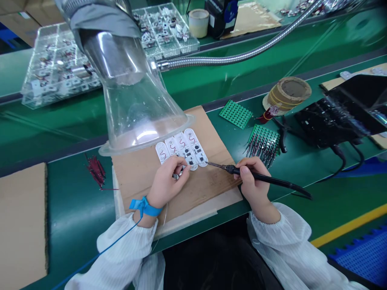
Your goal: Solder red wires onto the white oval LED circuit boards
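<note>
Between the thumb and curled fingers of my left hand is a thin solder wire, its tail hanging below the palm. Small shiny parts show under those fingers, too hidden to name. My right hand grips a black soldering iron like a pen. Its tip reaches the lower end of the rightmost white oblong circuit board; whether they touch I cannot tell. Several such boards with red wires and black components lie side by side on a cardboard sheet, some partly behind my left hand.
A clear fume hood overhangs the cardboard. Red wires lie left. To the right are a green perforated board, another bristling with wires, pliers and a tape roll. Compartment trays stand behind. A blue wrist strap cord trails leftward.
</note>
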